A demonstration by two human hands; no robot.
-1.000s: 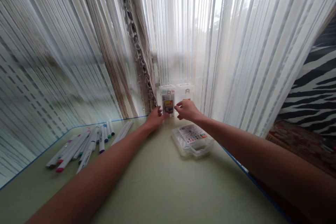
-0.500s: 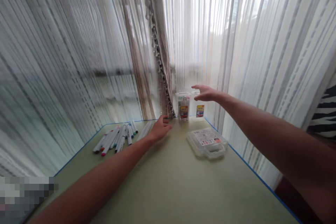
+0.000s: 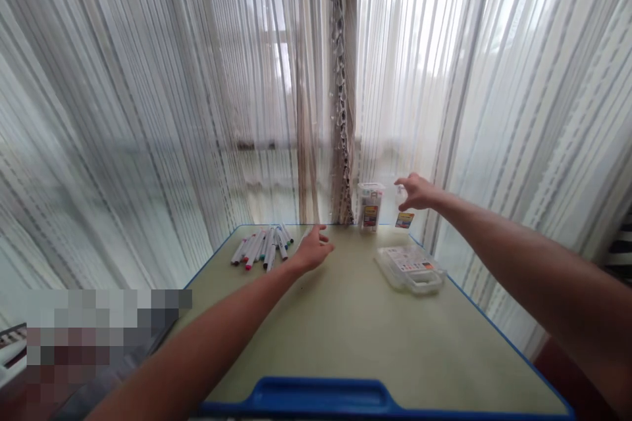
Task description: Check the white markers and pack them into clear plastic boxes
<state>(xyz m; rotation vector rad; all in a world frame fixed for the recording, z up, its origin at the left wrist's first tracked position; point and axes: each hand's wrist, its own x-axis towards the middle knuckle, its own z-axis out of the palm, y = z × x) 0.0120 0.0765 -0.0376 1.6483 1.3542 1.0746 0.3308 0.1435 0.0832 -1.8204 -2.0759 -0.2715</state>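
At the far right of the table, my right hand (image 3: 415, 192) is closed round the top of a clear plastic marker case (image 3: 404, 220). The case leans, and its yellow-and-blue label is tilted. Beside it on the left stands a second clear case (image 3: 370, 207) with coloured-capped markers inside. My left hand (image 3: 316, 248) hovers low over the table with fingers apart, holding nothing. Just left of that hand lies a loose heap of white markers (image 3: 264, 247) with caps of several colours, its right end partly hidden by the hand.
A flat clear carrying case (image 3: 412, 268) with a handle and printed sheet lies at the table's right side. The pale green table (image 3: 345, 329) has a blue rim with a raised front grip (image 3: 320, 395). Sheer striped curtains (image 3: 197, 112) hang behind.
My right hand has closed on the right-hand marker case, which has gone from upright to tilted. The view has swung left and down, bringing the table's front edge in. My left hand stays open.
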